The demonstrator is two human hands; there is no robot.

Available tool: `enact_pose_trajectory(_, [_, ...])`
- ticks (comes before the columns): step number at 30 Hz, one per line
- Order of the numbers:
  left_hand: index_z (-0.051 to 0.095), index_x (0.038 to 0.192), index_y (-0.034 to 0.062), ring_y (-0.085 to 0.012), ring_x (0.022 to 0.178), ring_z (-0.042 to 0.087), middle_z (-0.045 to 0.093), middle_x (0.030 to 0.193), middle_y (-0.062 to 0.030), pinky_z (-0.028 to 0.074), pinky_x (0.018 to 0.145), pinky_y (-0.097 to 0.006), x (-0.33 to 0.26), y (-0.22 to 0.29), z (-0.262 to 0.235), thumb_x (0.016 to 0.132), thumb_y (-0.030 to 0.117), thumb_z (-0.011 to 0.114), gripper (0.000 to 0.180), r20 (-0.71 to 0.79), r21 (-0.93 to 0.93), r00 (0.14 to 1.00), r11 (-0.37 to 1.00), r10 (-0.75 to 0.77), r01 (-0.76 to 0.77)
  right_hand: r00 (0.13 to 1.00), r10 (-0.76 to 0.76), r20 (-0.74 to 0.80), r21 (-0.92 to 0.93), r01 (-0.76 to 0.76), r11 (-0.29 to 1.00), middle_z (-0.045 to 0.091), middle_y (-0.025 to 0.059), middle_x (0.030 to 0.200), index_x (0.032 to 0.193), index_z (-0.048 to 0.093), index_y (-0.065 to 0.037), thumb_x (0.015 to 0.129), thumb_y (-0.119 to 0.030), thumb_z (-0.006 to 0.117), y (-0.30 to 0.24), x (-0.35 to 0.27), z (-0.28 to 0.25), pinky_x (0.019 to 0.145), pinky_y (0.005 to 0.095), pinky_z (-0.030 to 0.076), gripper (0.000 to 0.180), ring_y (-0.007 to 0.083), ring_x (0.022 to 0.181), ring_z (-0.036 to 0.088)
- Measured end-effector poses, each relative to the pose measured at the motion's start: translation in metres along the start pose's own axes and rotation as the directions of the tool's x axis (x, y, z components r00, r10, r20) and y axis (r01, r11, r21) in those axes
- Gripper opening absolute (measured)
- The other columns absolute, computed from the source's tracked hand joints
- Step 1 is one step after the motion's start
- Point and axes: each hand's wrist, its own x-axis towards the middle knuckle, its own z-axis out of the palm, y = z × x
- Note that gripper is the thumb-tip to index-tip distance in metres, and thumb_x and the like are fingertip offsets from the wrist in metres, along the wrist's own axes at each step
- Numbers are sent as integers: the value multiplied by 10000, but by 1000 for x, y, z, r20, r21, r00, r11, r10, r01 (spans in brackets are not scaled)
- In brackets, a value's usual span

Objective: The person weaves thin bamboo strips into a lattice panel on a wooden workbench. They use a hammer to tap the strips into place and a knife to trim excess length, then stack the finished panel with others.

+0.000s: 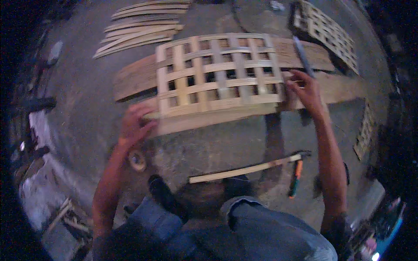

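I am looking down at a woven lattice panel (217, 71) of pale wooden slats, which is lying across two broad planks (135, 78) on the concrete floor (87, 108), straight ahead of my knees. My left hand (135, 124) is resting on the panel's near left corner, its grip pinching the end of the lowest slat. My right hand (307, 89) is sitting at the panel's right edge, fingers curled on the slat ends there; a long dark strip (302, 56) is running up from behind that hand, but I cannot tell whether the hand is grasping it. A single loose slat (244, 169) is lying on the floor between the panel and my legs, and an orange-handled tool (296, 174) is lying just beside its right end. A pile of spare slats (139, 26) is lying well apart at the upper left. A second lattice panel (331, 35) is lying at the upper right.
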Motion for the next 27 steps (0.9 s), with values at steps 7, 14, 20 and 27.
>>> enact_pose_trajectory(7, [685,1021,74,-291,999,601,619,1015,-90,485,892,-386,5,8,-3,692,46,791,346,-19,15,998,998,-64,65,996,40,80,176,-53,983,704,125,1030,1219,612,21,877,-162,697,18,-34,4,801,332,552,396,189,907,674])
enact_pose_trajectory(14, [694,980,68,-289,961,610,652,959,-91,499,831,-382,10,6,1,738,145,788,271,-74,112,973,972,217,-209,988,62,144,282,-101,954,691,89,924,1202,613,21,846,-136,718,15,-24,20,752,319,560,403,161,838,659])
enact_pose_trajectory(20, [697,980,70,-287,933,624,659,956,-100,497,809,-379,18,20,11,742,169,789,273,-74,150,981,975,179,-166,991,58,118,214,-82,973,699,91,932,1172,631,14,810,-121,742,15,-25,16,750,314,557,402,153,840,667])
enact_pose_trajectory(27, [690,1030,77,-304,999,610,656,977,-104,487,844,-416,11,7,18,728,253,801,367,-96,49,992,996,82,-78,997,34,67,67,-39,997,690,103,1043,1140,654,-23,763,-97,767,7,-33,5,837,348,545,400,204,957,671])
